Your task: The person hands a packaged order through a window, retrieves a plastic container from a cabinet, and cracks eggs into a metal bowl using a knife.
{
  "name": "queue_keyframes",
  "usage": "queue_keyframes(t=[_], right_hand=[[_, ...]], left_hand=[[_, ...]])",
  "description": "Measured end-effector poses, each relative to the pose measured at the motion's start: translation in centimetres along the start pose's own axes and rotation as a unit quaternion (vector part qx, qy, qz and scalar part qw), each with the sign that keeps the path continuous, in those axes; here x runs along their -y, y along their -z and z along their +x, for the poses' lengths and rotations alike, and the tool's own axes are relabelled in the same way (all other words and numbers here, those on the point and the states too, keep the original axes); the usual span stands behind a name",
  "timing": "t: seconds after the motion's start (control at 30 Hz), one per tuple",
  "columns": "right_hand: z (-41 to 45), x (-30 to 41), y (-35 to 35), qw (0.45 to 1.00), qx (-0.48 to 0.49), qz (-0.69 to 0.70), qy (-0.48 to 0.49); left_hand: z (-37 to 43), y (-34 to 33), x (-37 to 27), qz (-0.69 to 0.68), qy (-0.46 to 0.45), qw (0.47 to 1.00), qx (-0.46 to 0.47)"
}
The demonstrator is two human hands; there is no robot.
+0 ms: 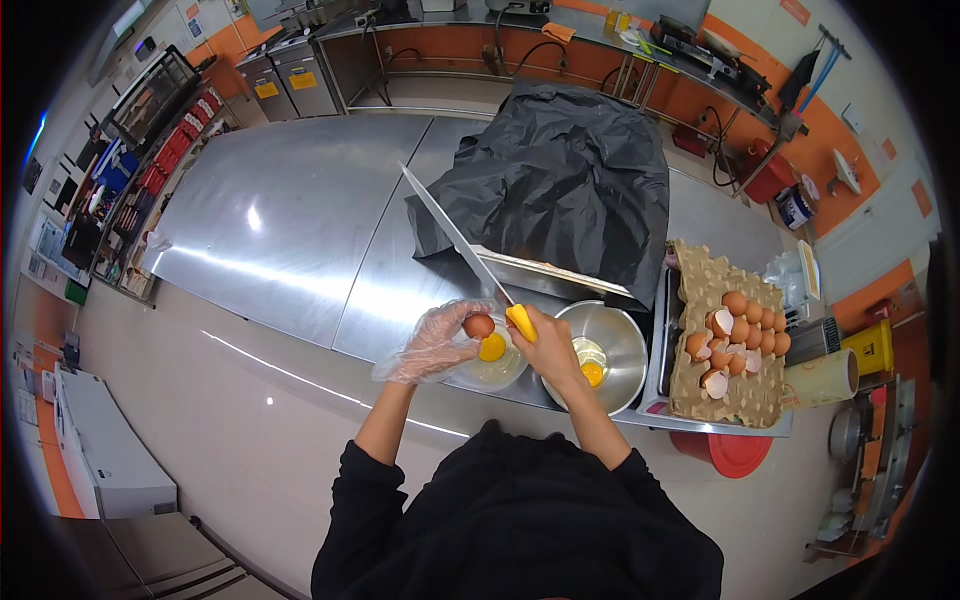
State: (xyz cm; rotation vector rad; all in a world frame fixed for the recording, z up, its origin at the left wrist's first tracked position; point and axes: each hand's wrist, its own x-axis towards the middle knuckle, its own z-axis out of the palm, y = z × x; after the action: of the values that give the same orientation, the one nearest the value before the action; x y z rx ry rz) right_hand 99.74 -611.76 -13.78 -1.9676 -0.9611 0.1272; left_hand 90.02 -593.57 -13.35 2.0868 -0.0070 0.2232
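My left hand point(437, 343), in a clear plastic glove, holds a brown egg point(478, 325) over a clear bowl point(491, 375) with egg yolk and white in it. Bare of any glove, my right hand point(546, 342) grips the yellow handle of a long knife point(459, 238), its blade slanting up and to the left, close to the egg. To the right of the clear bowl stands a steel mixing bowl point(628, 352), partly behind my right forearm, with yolk and white at its bottom. Farther right, a cardboard egg tray point(690, 375) bears brown eggs and broken shells.
A black plastic sheet point(570, 172) covers much of a metal tray point(551, 280) beyond the bowls. Everything stands on a steel table point(292, 180). A paper-like roll point(821, 380) lies right of the egg tray, and a red bin point(739, 452) is below the table edge.
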Motion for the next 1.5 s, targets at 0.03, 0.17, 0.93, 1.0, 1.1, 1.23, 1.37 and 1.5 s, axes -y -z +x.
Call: queue_keyframes(t=[0.03, 0.17, 0.93, 1.0, 1.1, 1.23, 1.37, 1.5], right_hand=[[0.0, 0.4, 0.1, 1.0, -0.005, -0.012, -0.007], [0.3, 2.3, 1.1, 0.998, -0.041, -0.032, 0.029], [1.3, 4.4, 1.0, 0.987, -0.118, 0.107, 0.006], [1.6, 4.3, -0.1, 0.982, -0.107, 0.157, 0.011], [1.2, 4.0, -1.4, 0.991, -0.086, 0.101, 0.036], [0.6, 4.2, -1.0, 0.99, -0.072, 0.114, 0.035], [1.4, 4.6, -0.9, 0.963, 0.011, 0.253, -0.095], [2.9, 2.0, -1.7, 0.978, -0.121, 0.127, 0.112]], left_hand=[[-0.1, 0.1, -0.5, 0.0, 0.002, 1.0, 0.0], [-0.6, 0.3, -2.6, 0.137, -0.059, 0.986, -0.071], [-2.7, -2.5, -0.2, -0.506, 0.161, 0.812, -0.243], [-2.7, -3.3, 0.0, -0.54, 0.155, 0.79, -0.245], [-2.8, -4.3, -0.5, -0.591, 0.15, 0.751, -0.252], [-3.4, -4.6, -0.9, -0.608, 0.149, 0.732, -0.269], [-3.7, -4.5, -0.5, -0.616, 0.129, 0.728, -0.272], [-2.9, -4.2, 0.3, -0.568, 0.13, 0.751, -0.311]])
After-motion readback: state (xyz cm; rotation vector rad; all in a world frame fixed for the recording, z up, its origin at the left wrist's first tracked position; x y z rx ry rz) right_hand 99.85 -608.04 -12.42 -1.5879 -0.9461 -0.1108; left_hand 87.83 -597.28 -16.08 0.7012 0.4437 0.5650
